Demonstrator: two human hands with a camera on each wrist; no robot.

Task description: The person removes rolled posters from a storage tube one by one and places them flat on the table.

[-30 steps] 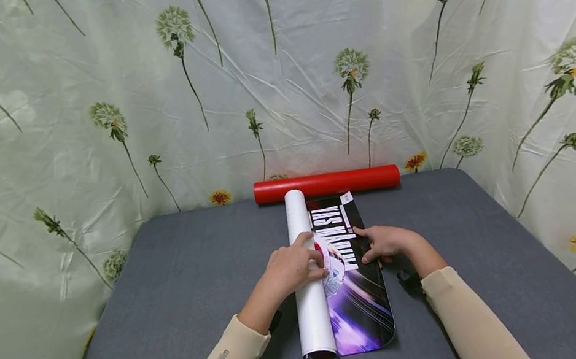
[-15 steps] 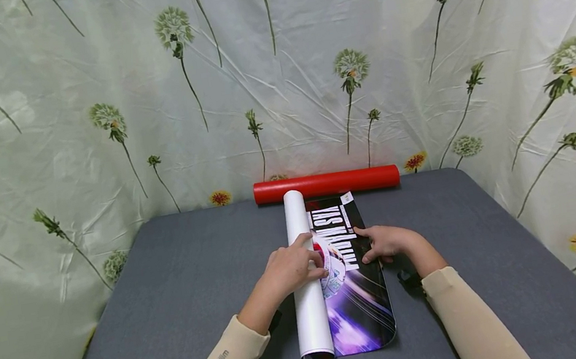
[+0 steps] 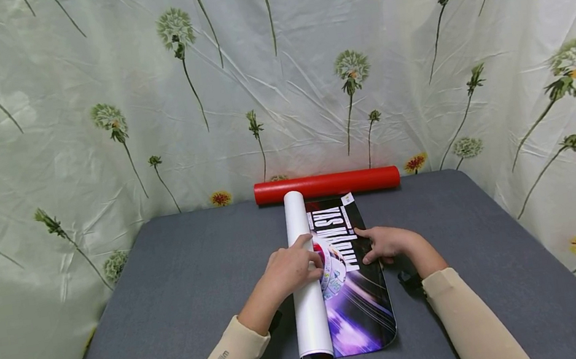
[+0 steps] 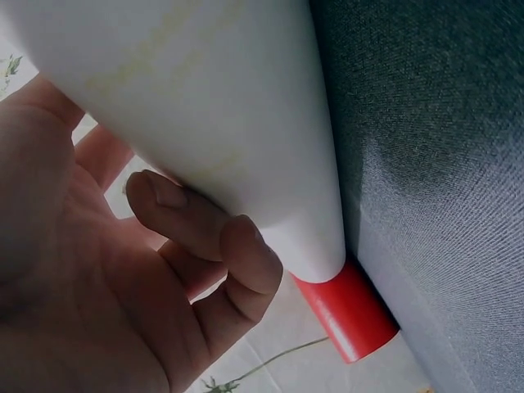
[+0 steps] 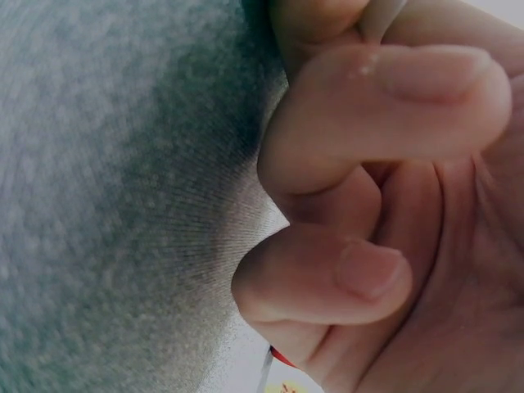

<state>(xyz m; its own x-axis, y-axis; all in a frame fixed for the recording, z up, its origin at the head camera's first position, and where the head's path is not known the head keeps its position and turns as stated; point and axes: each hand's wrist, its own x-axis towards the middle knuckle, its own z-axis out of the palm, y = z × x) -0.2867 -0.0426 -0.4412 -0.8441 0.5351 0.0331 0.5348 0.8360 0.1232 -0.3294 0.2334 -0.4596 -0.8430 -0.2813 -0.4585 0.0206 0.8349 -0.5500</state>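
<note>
A partly rolled poster (image 3: 361, 305) lies on the grey table in the head view. Its dark, purple-streaked print with white lettering faces up on the right, and its white-backed roll (image 3: 311, 318) stands along the left. My left hand (image 3: 291, 267) lies across the roll, holding it with bent fingers. In the left wrist view, curled fingers (image 4: 246, 262) touch the white side of the roll (image 4: 237, 106). At the poster's right edge, my right hand (image 3: 391, 241) pinches the sheet. Bent fingers (image 5: 327, 270) fill the right wrist view, with little of the sheet visible there.
A red tube (image 3: 328, 184) lies crosswise at the table's back edge, just beyond the roll's far end. Behind it hangs a pale curtain (image 3: 136, 59) printed with dandelions. Grey cloth covers the table (image 3: 184, 269).
The roll has shifted slightly left, and a little more of the printed side shows beside it. My left fingertips bend a bit more; the right hand stays at the edge.
</note>
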